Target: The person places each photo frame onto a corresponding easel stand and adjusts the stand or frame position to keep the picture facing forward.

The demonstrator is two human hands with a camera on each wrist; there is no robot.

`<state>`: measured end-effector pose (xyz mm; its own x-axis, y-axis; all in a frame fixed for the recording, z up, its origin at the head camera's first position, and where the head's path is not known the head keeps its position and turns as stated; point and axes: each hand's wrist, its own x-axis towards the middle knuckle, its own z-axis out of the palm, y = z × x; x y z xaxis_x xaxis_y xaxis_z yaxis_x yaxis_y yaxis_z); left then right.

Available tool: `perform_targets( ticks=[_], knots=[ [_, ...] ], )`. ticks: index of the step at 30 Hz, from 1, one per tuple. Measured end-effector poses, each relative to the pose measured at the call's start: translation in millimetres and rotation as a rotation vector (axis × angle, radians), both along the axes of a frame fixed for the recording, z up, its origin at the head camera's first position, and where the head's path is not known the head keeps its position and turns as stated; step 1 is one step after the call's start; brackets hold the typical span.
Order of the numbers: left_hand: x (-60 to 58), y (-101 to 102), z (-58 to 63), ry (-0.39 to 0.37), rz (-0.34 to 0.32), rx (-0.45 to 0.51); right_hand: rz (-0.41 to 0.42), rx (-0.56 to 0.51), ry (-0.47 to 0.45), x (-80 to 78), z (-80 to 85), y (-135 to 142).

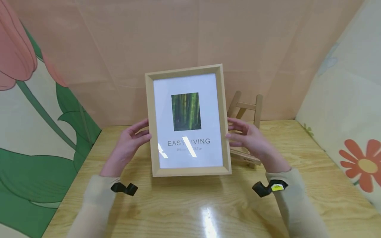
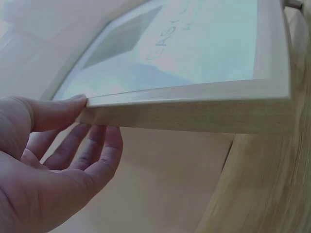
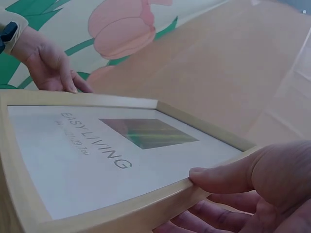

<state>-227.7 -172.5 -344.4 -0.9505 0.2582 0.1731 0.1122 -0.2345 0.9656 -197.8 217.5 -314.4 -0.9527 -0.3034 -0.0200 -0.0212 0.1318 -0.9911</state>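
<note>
A wooden picture frame (image 1: 186,171) with a white insert and a green bamboo picture stands nearly upright between both hands, its face toward the head camera. My left hand (image 1: 130,142) grips its left side, thumb at the front edge and fingers behind, as the left wrist view shows. On the opposite side my right hand (image 1: 248,137) holds the frame the same way, thumb (image 3: 218,178) on the front edge and fingers underneath. The frame's lower edge is tilted slightly and hangs over the table. Behind the right hand is a small wooden easel (image 1: 258,110), partly hidden by hand and frame.
The wood-grain table (image 1: 172,205) carries the easel at its back right. A pink cloth backdrop (image 1: 119,49) rises behind it. Panels with a printed tulip (image 1: 18,46) on the left and a red flower (image 1: 366,166) on the right flank the table.
</note>
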Motion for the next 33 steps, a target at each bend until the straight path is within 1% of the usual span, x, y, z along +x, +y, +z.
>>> perform_targets(
  ticks=[3, 6, 12, 15, 19, 23, 26, 30, 33],
  knots=[
    [-2.6, 9, 1.6, 0.038, -0.024, 0.034, -0.013, 0.028, 0.037, 4.0, 3.9, 9],
    [-6.1, 18, 4.0, 0.07, -0.038, 0.046, -0.027, 0.05, 0.057, 7.3, 8.2, 17],
    [-14.2, 39, 9.1, 0.113, -0.029, 0.031, -0.063, 0.018, 0.083, 10.3, 12.3, 32],
    [-19.1, 49, 10.9, 0.129, -0.039, 0.038, -0.072, -0.001, 0.108, 9.7, 12.9, 41],
    [-24.9, 64, 13.1, 0.155, -0.051, 0.029, -0.079, -0.041, 0.137, 6.8, 11.6, 55],
    [-29.9, 77, 14.9, 0.164, -0.056, 0.033, -0.077, -0.076, 0.163, 4.2, 8.6, 66],
    [-32.9, 87, 16.9, 0.166, -0.049, 0.043, -0.074, -0.141, 0.178, 3.3, 6.5, 73],
    [-33.8, 99, 22.6, 0.166, -0.035, 0.034, -0.071, -0.242, 0.196, 3.4, 5.4, 81],
    [-35.1, 108, 27.0, 0.177, -0.033, 0.019, -0.084, -0.278, 0.196, 4.5, 5.1, 88]
  ],
)
